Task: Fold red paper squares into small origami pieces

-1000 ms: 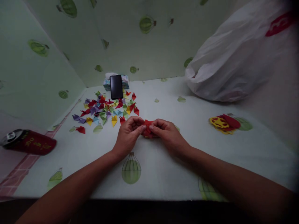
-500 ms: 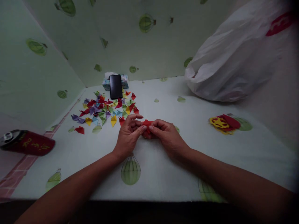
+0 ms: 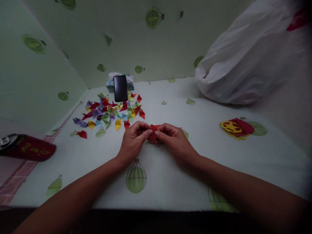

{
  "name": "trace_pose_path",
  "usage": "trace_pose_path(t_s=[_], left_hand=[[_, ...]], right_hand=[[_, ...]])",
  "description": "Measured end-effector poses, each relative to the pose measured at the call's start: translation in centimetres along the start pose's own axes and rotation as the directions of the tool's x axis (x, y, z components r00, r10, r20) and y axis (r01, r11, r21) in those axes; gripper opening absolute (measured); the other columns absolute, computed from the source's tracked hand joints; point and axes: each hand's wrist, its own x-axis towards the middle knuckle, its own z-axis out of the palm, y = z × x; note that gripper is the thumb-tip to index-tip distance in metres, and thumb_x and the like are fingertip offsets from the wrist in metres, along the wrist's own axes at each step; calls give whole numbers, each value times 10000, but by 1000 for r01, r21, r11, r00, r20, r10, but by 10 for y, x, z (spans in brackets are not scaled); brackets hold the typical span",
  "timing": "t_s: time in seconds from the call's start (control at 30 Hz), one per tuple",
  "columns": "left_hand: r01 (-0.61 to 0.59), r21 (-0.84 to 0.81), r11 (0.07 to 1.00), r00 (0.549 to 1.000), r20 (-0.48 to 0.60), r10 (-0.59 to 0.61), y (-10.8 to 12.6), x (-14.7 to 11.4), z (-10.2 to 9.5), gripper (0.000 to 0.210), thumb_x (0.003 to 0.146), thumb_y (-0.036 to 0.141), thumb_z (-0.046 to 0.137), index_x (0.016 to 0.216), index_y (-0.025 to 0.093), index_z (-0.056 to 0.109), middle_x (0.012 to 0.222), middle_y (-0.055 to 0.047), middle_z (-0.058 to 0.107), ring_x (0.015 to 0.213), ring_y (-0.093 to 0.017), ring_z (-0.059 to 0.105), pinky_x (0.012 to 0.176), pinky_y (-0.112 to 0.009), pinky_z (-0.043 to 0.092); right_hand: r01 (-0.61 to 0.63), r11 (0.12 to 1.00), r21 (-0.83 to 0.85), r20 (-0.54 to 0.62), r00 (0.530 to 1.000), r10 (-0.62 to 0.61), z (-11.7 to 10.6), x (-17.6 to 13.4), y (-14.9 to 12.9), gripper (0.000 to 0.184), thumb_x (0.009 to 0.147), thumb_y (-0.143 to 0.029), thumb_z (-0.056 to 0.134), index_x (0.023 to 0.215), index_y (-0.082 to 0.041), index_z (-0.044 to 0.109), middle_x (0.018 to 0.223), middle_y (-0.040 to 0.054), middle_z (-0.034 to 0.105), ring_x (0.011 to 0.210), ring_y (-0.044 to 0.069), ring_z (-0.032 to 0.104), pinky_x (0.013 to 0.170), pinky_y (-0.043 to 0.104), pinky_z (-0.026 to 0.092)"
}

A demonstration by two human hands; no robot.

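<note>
A small piece of folded red paper sits between my two hands over the middle of the table. My left hand pinches its left side between thumb and curled fingers. On the other side, my right hand grips it with the thumb on top and the fingers beneath. Much of the paper is hidden by the fingertips. Beyond my left hand lies a pile of folded paper cranes in red, purple, green, yellow and blue.
A black phone leans on a tissue box behind the cranes. A red can stands at the left edge. Red and yellow cut-out pieces lie at right, below a large white plastic bag.
My left index finger, raised before, has curled down onto the red paper. My right hand keeps its hold. The view has shifted slightly.
</note>
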Motion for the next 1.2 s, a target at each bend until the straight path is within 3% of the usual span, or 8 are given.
trace_pose_path(t_s=[0.3,0.63,1.2], left_hand=[[25,14,1000,999,44,-26,1,1,-3,131,836,252,718,936,174,687,777,2,700,665,-120,665,674,-267,576],[57,-3,998,998,37,-56,2,4,-5,149,801,255,752,869,156,662,711,7,691,608,-113,660,635,-254,577],[-5,201,980,999,-48,15,-5,0,-2,91,825,242,709,842,179,646,754,10,657,606,-100,596,577,-230,492]], right_hand=[[-46,995,83,-37,998,49,1,1,1,250,797,-374,750,721,-207,580,713,3,657,695,146,581,723,323,463],[-31,996,85,-19,999,32,1,1,0,247,812,-339,737,713,-200,558,711,-1,658,694,137,570,688,302,423],[-45,997,60,-8,999,45,3,0,0,230,819,-320,718,692,-199,570,686,-17,624,679,130,528,707,304,403]])
